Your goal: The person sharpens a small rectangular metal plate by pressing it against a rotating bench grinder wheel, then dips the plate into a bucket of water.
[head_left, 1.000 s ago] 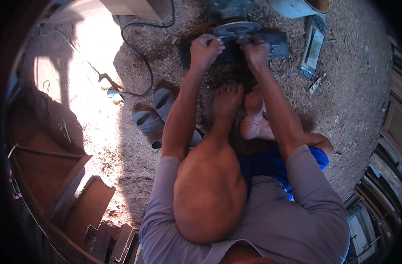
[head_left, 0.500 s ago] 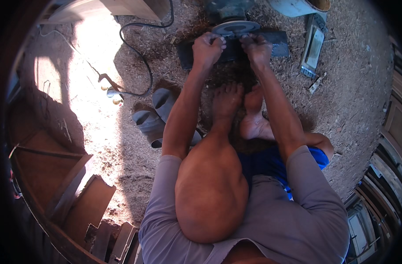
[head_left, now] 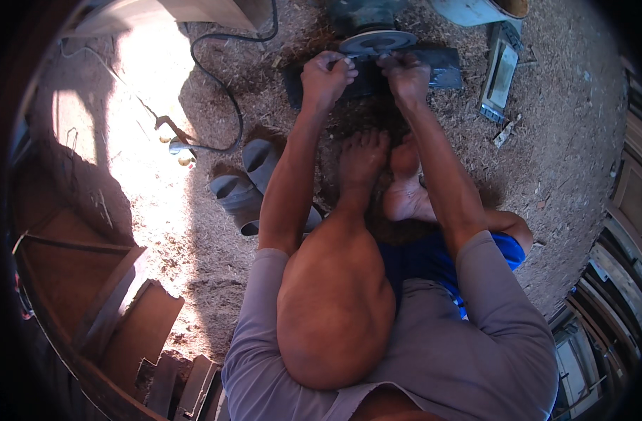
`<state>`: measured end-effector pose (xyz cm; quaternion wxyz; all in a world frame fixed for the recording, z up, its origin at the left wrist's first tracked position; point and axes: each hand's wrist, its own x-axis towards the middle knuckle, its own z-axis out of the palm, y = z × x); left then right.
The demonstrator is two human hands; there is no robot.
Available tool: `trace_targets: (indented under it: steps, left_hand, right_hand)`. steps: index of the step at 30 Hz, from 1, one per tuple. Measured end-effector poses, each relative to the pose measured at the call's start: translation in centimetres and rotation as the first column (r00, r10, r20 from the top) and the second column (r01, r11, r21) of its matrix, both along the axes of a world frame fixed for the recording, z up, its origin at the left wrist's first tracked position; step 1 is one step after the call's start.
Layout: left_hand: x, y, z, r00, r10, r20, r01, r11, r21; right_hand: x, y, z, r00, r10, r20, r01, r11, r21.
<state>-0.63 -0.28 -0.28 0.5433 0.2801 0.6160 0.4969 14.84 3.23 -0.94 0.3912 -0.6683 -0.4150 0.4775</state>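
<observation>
A round grey grinding wheel (head_left: 378, 42) sits at the top centre, on the front of a dark machine body (head_left: 366, 17). My left hand (head_left: 326, 78) is at the wheel's lower left edge, its thumb and fingers pinched together. Just below the wheel's right side, my right hand (head_left: 406, 78) is closed too, with curled fingers. A thin, light sliver shows between the two hands along the wheel's rim, too small to name. Under both hands lies a dark flat plate (head_left: 444, 68). My bare feet (head_left: 363, 165) rest on the ground just below it.
Grey slip-on shoes (head_left: 236, 198) stand left of my left forearm. A black cable (head_left: 238, 119) curves over the shaving-covered ground. To the right lies a long tool with a pale flat face (head_left: 500, 83), beside a white bucket (head_left: 468, 10). Wooden pieces (head_left: 142, 323) fill the lower left.
Both hands have shifted slightly left along the wheel, the right a little more towards its centre. Their fingers stay closed.
</observation>
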Motion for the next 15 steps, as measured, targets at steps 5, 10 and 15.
trace_targets:
  steps: [5,10,15]
  left_hand:
    - [-0.4,-0.1,0.1,0.999,0.022,0.03,-0.022,1.0,-0.01]
    - [-0.4,-0.1,0.4,0.999,0.023,0.04,-0.022,1.0,-0.019]
    - [-1.0,-0.3,0.1,0.999,0.002,0.041,-0.003,1.0,0.001]
  right_hand:
    - [-0.2,0.0,-1.1,0.998,0.012,0.06,-0.014,0.999,0.033]
    - [0.1,0.2,-2.3,0.991,0.032,0.127,-0.039,0.998,0.05]
    - [-0.2,0.0,-1.7,0.996,0.064,0.056,-0.068,0.994,0.087]
